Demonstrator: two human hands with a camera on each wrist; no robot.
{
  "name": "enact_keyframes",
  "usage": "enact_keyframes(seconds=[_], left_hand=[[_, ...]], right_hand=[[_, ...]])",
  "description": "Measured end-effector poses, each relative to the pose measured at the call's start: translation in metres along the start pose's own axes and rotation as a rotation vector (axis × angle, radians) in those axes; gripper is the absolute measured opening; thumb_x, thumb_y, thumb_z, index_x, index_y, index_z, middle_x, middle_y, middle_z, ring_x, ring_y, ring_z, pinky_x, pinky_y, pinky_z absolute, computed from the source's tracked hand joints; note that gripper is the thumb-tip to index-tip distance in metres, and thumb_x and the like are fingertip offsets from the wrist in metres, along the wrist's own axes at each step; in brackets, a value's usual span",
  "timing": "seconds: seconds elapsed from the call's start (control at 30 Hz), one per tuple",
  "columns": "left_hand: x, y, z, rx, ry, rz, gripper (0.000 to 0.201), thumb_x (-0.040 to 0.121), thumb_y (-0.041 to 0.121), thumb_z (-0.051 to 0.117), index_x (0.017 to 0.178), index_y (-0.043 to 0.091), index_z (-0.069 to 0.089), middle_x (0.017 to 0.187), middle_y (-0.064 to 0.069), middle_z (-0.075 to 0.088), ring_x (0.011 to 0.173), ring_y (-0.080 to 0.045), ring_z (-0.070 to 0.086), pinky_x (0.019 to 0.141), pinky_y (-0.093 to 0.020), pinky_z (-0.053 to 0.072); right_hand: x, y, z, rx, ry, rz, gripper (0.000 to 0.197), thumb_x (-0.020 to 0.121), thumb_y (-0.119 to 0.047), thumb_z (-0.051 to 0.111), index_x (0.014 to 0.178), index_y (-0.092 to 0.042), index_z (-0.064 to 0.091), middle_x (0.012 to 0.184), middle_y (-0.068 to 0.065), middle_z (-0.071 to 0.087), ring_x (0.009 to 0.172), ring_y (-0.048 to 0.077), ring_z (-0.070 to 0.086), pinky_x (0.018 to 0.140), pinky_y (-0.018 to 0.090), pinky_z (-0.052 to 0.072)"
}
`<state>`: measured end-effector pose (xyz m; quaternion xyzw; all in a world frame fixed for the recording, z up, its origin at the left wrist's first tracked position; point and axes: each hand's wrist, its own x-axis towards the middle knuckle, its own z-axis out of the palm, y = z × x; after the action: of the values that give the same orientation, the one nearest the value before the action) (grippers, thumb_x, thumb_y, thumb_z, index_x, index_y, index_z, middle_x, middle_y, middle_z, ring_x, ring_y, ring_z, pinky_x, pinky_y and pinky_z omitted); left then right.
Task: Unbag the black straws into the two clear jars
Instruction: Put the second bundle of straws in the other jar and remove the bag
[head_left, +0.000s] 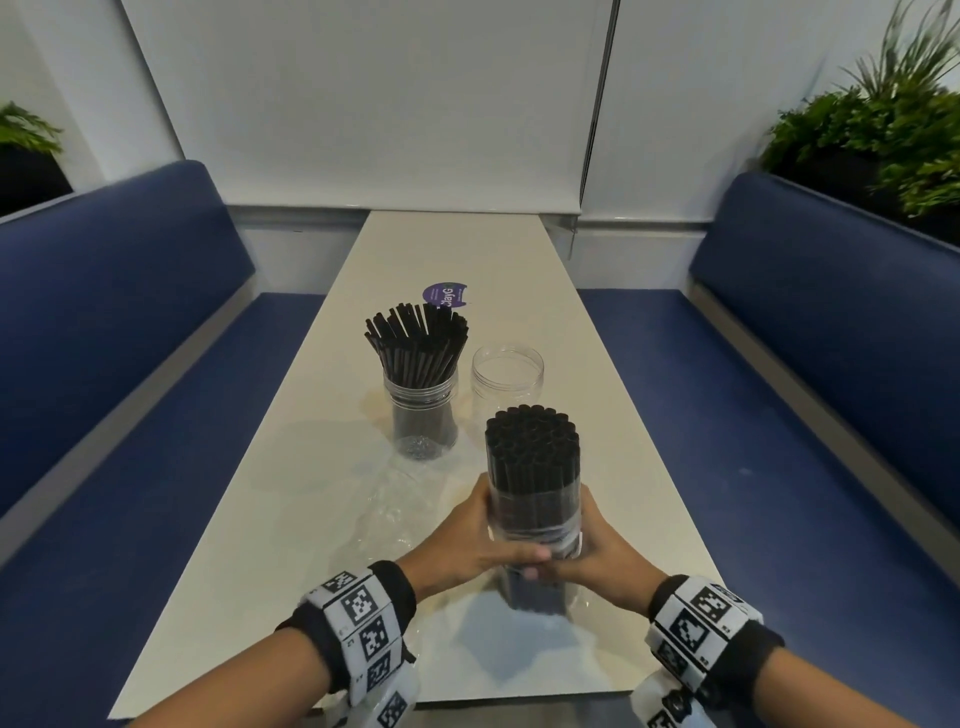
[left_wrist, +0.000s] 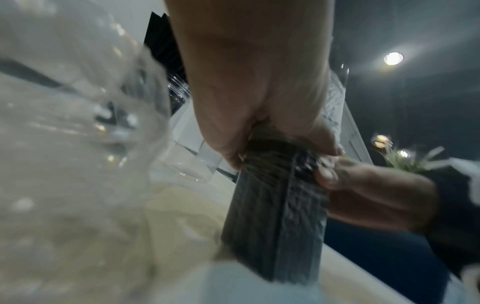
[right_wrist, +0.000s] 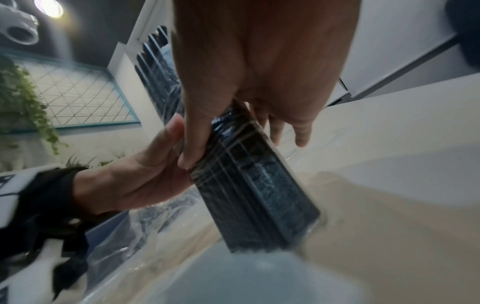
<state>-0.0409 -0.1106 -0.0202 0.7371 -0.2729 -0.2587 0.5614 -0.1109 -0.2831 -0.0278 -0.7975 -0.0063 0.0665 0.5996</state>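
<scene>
A thick bundle of black straws (head_left: 532, 457) stands upright near the table's front edge, with a clear bag (head_left: 535, 525) bunched round its lower half. My left hand (head_left: 462, 540) and right hand (head_left: 602, 551) grip it from both sides, fingers meeting in front. The left wrist view shows my left hand (left_wrist: 259, 92) wrapped round the bundle (left_wrist: 275, 216). In the right wrist view my right hand (right_wrist: 259, 72) does the same on the bundle (right_wrist: 254, 195). Behind it, one clear jar (head_left: 423, 415) is full of black straws and another clear jar (head_left: 506, 374) is empty.
A crumpled empty clear bag (head_left: 395, 499) lies on the cream table (head_left: 467, 249) left of my hands. A purple round label (head_left: 444, 295) lies behind the jars. Blue benches (head_left: 130, 415) flank the table, and plants (head_left: 883, 130) stand behind the right one.
</scene>
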Motion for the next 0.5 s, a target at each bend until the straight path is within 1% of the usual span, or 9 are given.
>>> enact_keyframes(seconds=[0.07,0.17,0.23,0.3,0.33,0.37,0.43,0.47,0.5], left_hand=[[0.0,-0.003,0.004,0.016,-0.02,-0.009,0.083,0.064,0.031,0.083,0.125,0.041,0.028,0.129,0.015,0.051,0.121,0.001,0.049,0.097,-0.016,0.043],[0.001,-0.012,0.007,0.029,-0.048,-0.016,0.083,0.066,0.02,0.083,0.12,0.046,0.026,0.126,0.019,0.047,0.115,0.011,0.047,0.089,-0.006,0.042],[0.001,-0.015,0.009,0.041,-0.066,-0.025,0.083,0.065,0.019,0.083,0.119,0.046,0.026,0.127,0.017,0.047,0.115,0.01,0.048,0.089,-0.006,0.043],[0.001,-0.016,0.01,0.051,-0.086,-0.035,0.085,0.066,0.02,0.083,0.119,0.047,0.023,0.13,0.012,0.046,0.119,0.003,0.048,0.09,-0.007,0.043],[0.0,-0.014,0.01,0.065,-0.099,-0.043,0.085,0.066,0.02,0.082,0.119,0.046,0.021,0.131,0.011,0.045,0.122,0.0,0.047,0.09,-0.006,0.042],[-0.001,-0.011,0.008,0.073,-0.116,-0.044,0.084,0.067,0.016,0.081,0.118,0.046,0.021,0.129,0.013,0.045,0.122,0.0,0.047,0.089,-0.003,0.041],[-0.002,-0.001,0.006,0.067,-0.167,-0.017,0.075,0.072,0.005,0.077,0.114,0.042,0.027,0.12,0.02,0.045,0.114,0.015,0.048,0.085,0.0,0.04],[-0.002,0.001,0.005,0.05,-0.187,-0.011,0.071,0.074,0.001,0.074,0.113,0.041,0.029,0.116,0.021,0.045,0.107,0.021,0.049,0.083,0.0,0.04],[-0.003,0.003,0.003,0.029,-0.186,0.004,0.069,0.075,0.002,0.073,0.113,0.04,0.03,0.115,0.021,0.046,0.104,0.023,0.049,0.082,0.0,0.041]], right_hand=[[-0.002,0.0,0.0,-0.015,0.018,-0.013,0.08,0.064,-0.012,0.081,0.128,-0.015,0.034,0.123,0.007,0.056,0.112,0.012,0.057,0.095,0.031,0.05],[-0.004,0.005,0.003,-0.111,0.036,-0.001,0.078,0.061,-0.032,0.081,0.126,-0.019,0.04,0.122,0.0,0.059,0.113,0.008,0.057,0.098,0.031,0.047],[-0.004,0.016,0.006,-0.215,0.042,-0.009,0.08,0.06,-0.05,0.079,0.127,-0.027,0.042,0.124,-0.005,0.058,0.116,0.011,0.055,0.103,0.043,0.043],[-0.003,0.027,0.005,-0.325,0.015,0.005,0.083,0.059,-0.065,0.072,0.13,-0.035,0.04,0.128,-0.013,0.055,0.123,0.011,0.049,0.109,0.054,0.03],[-0.003,0.027,0.005,-0.363,0.002,0.023,0.084,0.058,-0.069,0.068,0.13,-0.038,0.039,0.131,-0.016,0.052,0.126,0.009,0.045,0.111,0.056,0.022],[-0.003,0.027,0.004,-0.406,-0.004,0.038,0.084,0.058,-0.071,0.065,0.131,-0.039,0.038,0.132,-0.018,0.049,0.127,0.006,0.041,0.113,0.056,0.016],[-0.002,0.016,0.001,-0.448,-0.027,0.073,0.084,0.057,-0.067,0.064,0.131,-0.04,0.036,0.133,-0.019,0.046,0.127,0.004,0.038,0.115,0.054,0.01],[-0.003,0.01,0.0,-0.405,-0.036,0.075,0.084,0.057,-0.063,0.069,0.13,-0.039,0.034,0.132,-0.017,0.048,0.125,0.005,0.042,0.115,0.053,0.017],[-0.003,0.008,-0.002,-0.328,-0.032,0.062,0.086,0.058,-0.053,0.077,0.13,-0.038,0.033,0.129,-0.013,0.051,0.121,0.005,0.048,0.111,0.047,0.03]])
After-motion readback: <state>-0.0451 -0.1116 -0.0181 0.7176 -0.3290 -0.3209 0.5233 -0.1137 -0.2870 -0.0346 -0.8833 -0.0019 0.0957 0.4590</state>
